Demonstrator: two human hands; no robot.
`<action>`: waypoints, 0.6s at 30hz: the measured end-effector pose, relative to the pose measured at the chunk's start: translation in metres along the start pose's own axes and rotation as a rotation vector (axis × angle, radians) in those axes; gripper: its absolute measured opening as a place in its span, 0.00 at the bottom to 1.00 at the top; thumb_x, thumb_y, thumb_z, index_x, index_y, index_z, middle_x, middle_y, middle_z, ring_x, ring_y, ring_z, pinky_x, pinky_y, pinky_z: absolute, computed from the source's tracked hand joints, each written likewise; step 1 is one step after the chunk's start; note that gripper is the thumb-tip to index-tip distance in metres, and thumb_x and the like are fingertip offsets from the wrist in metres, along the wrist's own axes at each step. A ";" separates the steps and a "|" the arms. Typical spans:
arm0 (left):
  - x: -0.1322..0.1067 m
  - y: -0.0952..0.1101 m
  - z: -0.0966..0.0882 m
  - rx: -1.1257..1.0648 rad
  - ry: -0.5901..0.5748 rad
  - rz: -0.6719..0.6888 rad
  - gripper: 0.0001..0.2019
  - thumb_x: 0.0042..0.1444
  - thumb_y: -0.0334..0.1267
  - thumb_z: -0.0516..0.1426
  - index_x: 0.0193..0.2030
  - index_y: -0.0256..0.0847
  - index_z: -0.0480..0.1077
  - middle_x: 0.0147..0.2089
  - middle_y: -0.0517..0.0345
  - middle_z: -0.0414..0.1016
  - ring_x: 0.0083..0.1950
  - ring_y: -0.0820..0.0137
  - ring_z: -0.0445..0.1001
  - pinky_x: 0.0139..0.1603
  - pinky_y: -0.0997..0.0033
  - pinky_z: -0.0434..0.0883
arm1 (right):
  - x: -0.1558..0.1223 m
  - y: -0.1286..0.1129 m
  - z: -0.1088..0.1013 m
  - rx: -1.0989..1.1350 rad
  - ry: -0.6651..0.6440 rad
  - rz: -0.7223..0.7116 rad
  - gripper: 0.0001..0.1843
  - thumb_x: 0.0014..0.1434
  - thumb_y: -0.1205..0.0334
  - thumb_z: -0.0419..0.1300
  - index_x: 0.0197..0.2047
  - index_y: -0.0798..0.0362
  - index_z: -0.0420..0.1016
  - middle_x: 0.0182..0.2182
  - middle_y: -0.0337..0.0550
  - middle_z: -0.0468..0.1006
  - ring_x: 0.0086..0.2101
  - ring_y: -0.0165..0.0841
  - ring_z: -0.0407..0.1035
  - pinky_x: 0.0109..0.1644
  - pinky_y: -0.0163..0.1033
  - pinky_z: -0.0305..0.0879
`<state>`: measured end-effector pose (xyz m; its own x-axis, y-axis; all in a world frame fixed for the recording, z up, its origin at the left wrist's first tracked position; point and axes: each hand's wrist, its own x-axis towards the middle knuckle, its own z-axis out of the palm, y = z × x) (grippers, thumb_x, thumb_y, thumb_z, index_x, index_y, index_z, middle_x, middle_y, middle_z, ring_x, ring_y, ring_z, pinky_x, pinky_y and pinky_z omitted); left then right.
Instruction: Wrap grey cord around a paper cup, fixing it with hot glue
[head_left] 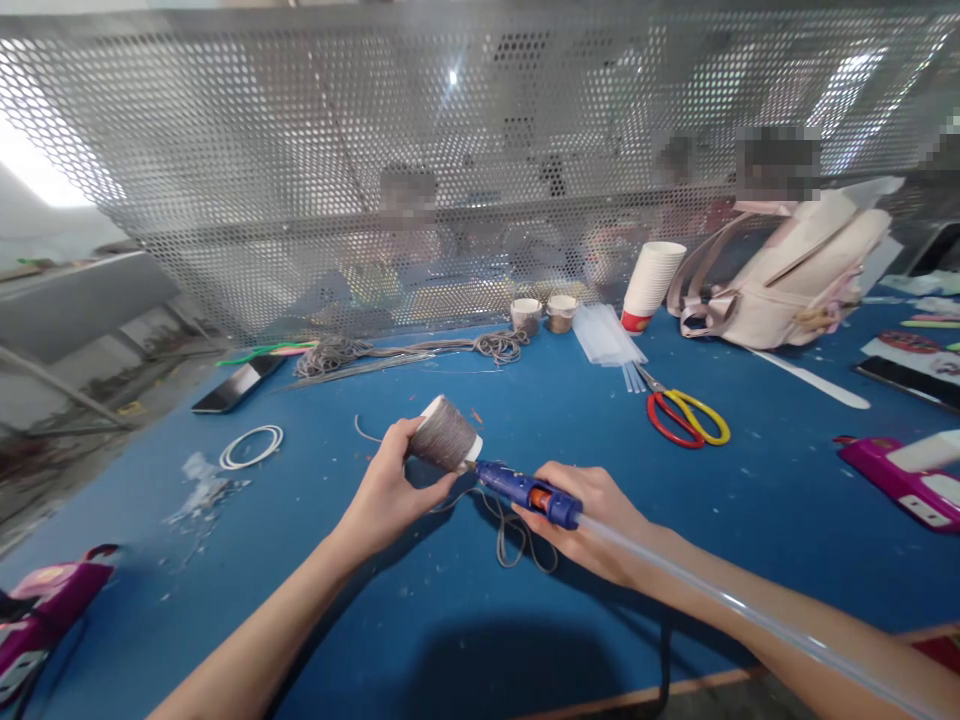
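1. Foreground. A long translucent glue stick [739, 598] trails from the back of the gun along the right forearm. Were the arm to snag it, the gun could be levered off its mark. A dark cable [665, 660] hangs near the table edge; its connection cannot be made out, but a catch there could also tug.

2. Right hand [600, 510]. The fingers are curled around the blue glue gun [517, 485]; whether the trigger is pressed cannot be told. Too long a squeeze could flood the cord with glue.

3. Loose cord [510, 545]. Slack loops lie on the table beneath the gun. Stray drips could stick them down, or a passing hand could drag the winding askew.

4. Left hand [390, 495]. Thumb and fingers grasp the cord-wrapped cup [442, 435], tilted above the table between the hands. The thumb lies just beside the nozzle, so a small slip could burn it; a tighter pinch could dent the cup if its wall is thin.

5. Beyond. Scissors [679, 415] rest to the right, blades toward the plastic bag [607, 335]; a careless reach could meet them. Farther back, the stack of paper cups [651, 285] leans and might topple if knocked.
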<state>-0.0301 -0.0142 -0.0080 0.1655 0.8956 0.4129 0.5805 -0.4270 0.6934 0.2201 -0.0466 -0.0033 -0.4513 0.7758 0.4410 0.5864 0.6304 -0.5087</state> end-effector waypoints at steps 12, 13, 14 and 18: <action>-0.001 0.001 0.002 0.032 0.014 -0.007 0.23 0.50 0.40 0.62 0.52 0.42 0.62 0.48 0.52 0.70 0.49 0.63 0.73 0.52 0.57 0.70 | -0.005 0.001 0.010 -0.034 -0.018 -0.041 0.04 0.58 0.62 0.57 0.32 0.53 0.67 0.25 0.42 0.76 0.23 0.30 0.69 0.27 0.34 0.58; -0.001 0.001 0.001 0.022 0.012 -0.013 0.23 0.50 0.41 0.62 0.52 0.42 0.62 0.48 0.52 0.71 0.49 0.63 0.73 0.53 0.57 0.70 | -0.004 0.001 0.009 -0.031 -0.010 -0.037 0.05 0.59 0.61 0.57 0.32 0.52 0.67 0.25 0.42 0.76 0.23 0.31 0.69 0.27 0.34 0.59; -0.001 0.002 0.001 0.008 0.013 -0.016 0.23 0.49 0.41 0.62 0.52 0.42 0.62 0.48 0.52 0.71 0.49 0.62 0.73 0.53 0.57 0.70 | -0.003 0.001 0.007 -0.021 -0.003 -0.028 0.06 0.59 0.61 0.57 0.32 0.52 0.67 0.25 0.42 0.76 0.23 0.30 0.69 0.27 0.34 0.59; 0.000 0.001 0.000 -0.036 0.009 -0.024 0.25 0.49 0.42 0.62 0.53 0.42 0.62 0.49 0.50 0.71 0.50 0.61 0.74 0.54 0.56 0.70 | 0.004 -0.003 -0.003 0.055 0.035 0.076 0.10 0.60 0.58 0.57 0.29 0.51 0.66 0.22 0.38 0.73 0.21 0.28 0.65 0.26 0.33 0.58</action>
<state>-0.0293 -0.0150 -0.0071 0.1440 0.9047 0.4010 0.5553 -0.4093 0.7240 0.2191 -0.0453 0.0021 -0.3826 0.8204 0.4249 0.5799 0.5712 -0.5808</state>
